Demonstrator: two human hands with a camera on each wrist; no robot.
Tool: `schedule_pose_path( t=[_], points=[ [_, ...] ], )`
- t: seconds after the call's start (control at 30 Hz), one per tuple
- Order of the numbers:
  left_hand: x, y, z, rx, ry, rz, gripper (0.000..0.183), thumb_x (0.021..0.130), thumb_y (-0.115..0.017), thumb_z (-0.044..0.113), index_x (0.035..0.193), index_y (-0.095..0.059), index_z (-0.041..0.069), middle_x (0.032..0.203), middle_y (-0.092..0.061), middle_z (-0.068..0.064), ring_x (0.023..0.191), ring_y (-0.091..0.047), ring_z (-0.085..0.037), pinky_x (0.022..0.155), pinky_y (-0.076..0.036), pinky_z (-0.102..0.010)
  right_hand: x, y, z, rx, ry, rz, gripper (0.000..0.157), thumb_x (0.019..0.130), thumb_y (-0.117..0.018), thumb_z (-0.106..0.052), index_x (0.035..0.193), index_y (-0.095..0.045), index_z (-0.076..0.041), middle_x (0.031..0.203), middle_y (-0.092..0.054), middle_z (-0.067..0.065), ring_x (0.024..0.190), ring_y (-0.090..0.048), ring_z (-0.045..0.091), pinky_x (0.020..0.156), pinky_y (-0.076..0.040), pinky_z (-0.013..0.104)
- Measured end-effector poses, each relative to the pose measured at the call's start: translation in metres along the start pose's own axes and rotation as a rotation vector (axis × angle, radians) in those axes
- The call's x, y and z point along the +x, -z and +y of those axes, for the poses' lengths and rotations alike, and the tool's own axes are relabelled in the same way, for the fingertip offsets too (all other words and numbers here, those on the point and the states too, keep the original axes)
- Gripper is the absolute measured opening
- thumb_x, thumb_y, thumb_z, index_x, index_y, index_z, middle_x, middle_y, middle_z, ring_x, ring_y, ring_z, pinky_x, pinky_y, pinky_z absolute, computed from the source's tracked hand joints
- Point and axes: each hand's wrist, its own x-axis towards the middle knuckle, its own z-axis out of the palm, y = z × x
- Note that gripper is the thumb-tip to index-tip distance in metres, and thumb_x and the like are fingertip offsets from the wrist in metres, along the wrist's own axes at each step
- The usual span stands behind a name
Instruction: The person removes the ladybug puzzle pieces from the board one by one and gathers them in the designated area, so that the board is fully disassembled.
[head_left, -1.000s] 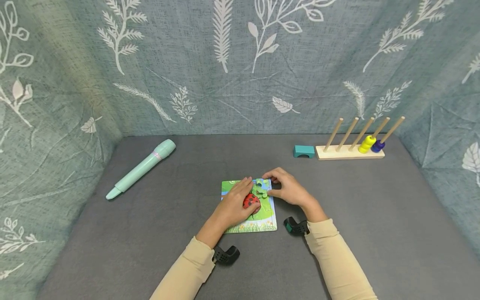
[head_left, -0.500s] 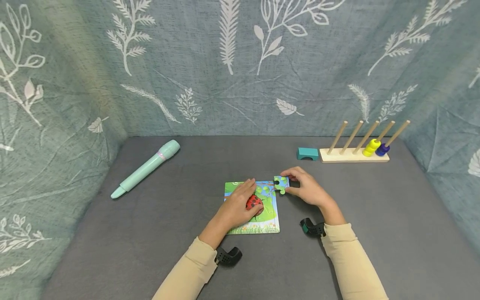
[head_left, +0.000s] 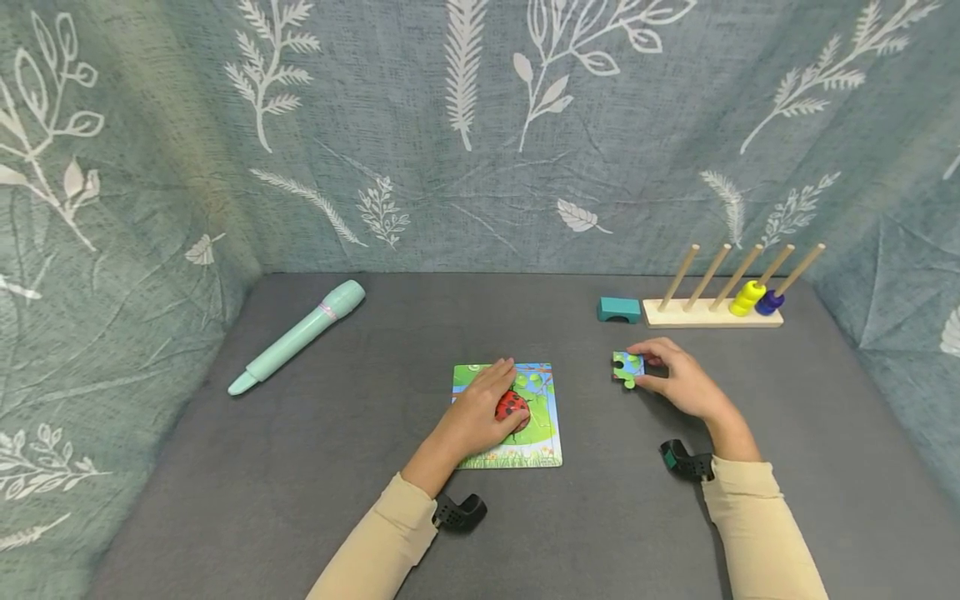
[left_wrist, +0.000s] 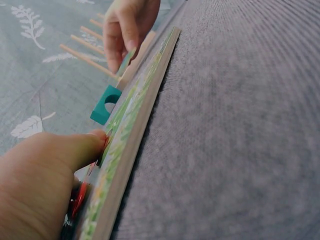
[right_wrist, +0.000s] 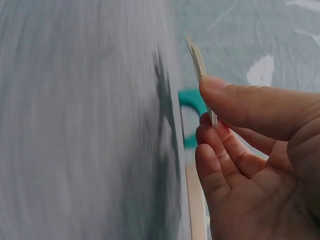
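A ladybug jigsaw puzzle [head_left: 542, 437] in a square board lies flat near the middle of the table. Across it rests my left hand [head_left: 474, 415], fingers extended over its upper part and thumb beside the red ladybug [head_left: 511, 407]. My palm hides much of the left side. To the right of the board, my right hand [head_left: 678, 382] pinches a green and blue puzzle piece [head_left: 627, 371] between thumb and fingers. In the right wrist view the thin puzzle piece [right_wrist: 198, 60] shows edge-on, above its shadow on the table.
A teal arched block [head_left: 618, 310] stands at the back, beside a wooden peg stacker [head_left: 686, 317] with yellow and dark blue beads on two pegs. On the back left lies a long mint-green pen-shaped object [head_left: 296, 337]. A patterned cloth [head_left: 420, 200] hangs behind the table.
My right hand has lifted the puzzle piece off the board's upper right and carried it rightward, away from the board. My left hand stays on the puzzle. The head view has shifted slightly.
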Motion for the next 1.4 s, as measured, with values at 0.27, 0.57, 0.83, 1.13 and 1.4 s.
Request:
schedule_pose_path(
  t=[0.27, 0.57, 0.83, 1.13, 1.4],
  points=[
    [0.000, -0.001, -0.001, 0.009, 0.002, -0.009, 0.065, 0.090, -0.063, 0.038, 0.140, -0.045, 0.001, 0.150, -0.038, -0.012, 0.141, -0.032, -0.024, 0.117, -0.030, -0.038, -0.022, 0.026, 0.018, -0.049, -0.033, 0.056, 0.038, 0.091, -0.062, -0.009, 0.127, -0.055, 0.003, 0.124, -0.050, 0.020, 0.111, -0.049, 0.034, 0.093, -0.041, 0.042],
    [0.000, 0.000, 0.000, -0.002, 0.005, -0.010, 0.065, 0.090, -0.063, 0.037, 0.140, -0.045, 0.001, 0.150, -0.038, -0.012, 0.141, -0.031, -0.024, 0.117, -0.030, -0.039, -0.038, 0.042, 0.038, -0.103, -0.054, 0.098, 0.036, 0.092, -0.061, -0.008, 0.126, -0.056, 0.001, 0.126, -0.050, 0.020, 0.111, -0.047, 0.031, 0.088, -0.040, 0.027],
    [-0.001, 0.001, 0.000, 0.014, 0.015, -0.025, 0.066, 0.090, -0.062, 0.038, 0.141, -0.044, 0.001, 0.151, -0.037, -0.012, 0.142, -0.030, -0.024, 0.117, -0.030, -0.039, -0.044, 0.045, 0.048, -0.143, -0.062, 0.136, 0.036, 0.089, -0.063, -0.005, 0.124, -0.058, 0.002, 0.125, -0.052, 0.022, 0.111, -0.048, 0.032, 0.088, -0.039, 0.021],
    [-0.001, 0.001, 0.001, 0.005, 0.010, -0.028, 0.065, 0.091, -0.062, 0.038, 0.141, -0.044, 0.002, 0.151, -0.037, -0.012, 0.142, -0.030, -0.024, 0.116, -0.031, -0.040, -0.048, 0.044, 0.050, -0.131, -0.091, 0.136, 0.036, 0.090, -0.061, -0.002, 0.124, -0.056, 0.005, 0.127, -0.049, 0.027, 0.117, -0.045, 0.042, 0.093, -0.038, 0.055],
    [-0.001, 0.001, 0.001, -0.004, 0.014, -0.020, 0.064, 0.090, -0.063, 0.037, 0.141, -0.045, 0.002, 0.150, -0.037, -0.012, 0.142, -0.031, -0.025, 0.116, -0.032, -0.040, -0.047, 0.043, 0.054, -0.117, -0.093, 0.142, 0.037, 0.091, -0.059, 0.000, 0.127, -0.054, 0.005, 0.131, -0.047, 0.028, 0.120, -0.042, 0.046, 0.095, -0.036, 0.062]
  ],
)
